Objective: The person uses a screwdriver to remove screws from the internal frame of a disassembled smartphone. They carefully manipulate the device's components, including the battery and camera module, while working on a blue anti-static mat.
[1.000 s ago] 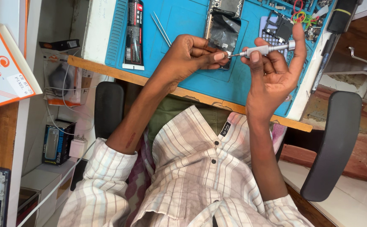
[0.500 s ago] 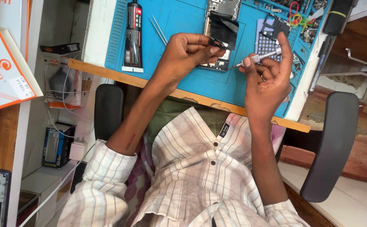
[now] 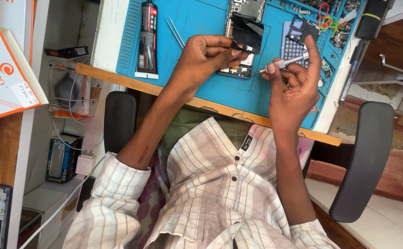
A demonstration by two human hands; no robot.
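Since the earlier frame, the right hand (image 3: 294, 87) has swung the small screwdriver (image 3: 280, 63) so its tip points toward the left hand (image 3: 206, 57); its long axis runs between the two hands, handle pinched in the right fingers. The left hand grips a black part (image 3: 246, 33) over the opened phone (image 3: 238, 69) on the blue mat (image 3: 201, 23). Beyond the right hand, a mat compartment holds coloured rubber bands (image 3: 327, 20).

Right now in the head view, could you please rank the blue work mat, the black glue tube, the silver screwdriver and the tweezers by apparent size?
1. blue work mat, by far the largest.
2. black glue tube.
3. silver screwdriver in the right hand and the tweezers look alike in length; I would not rank them.
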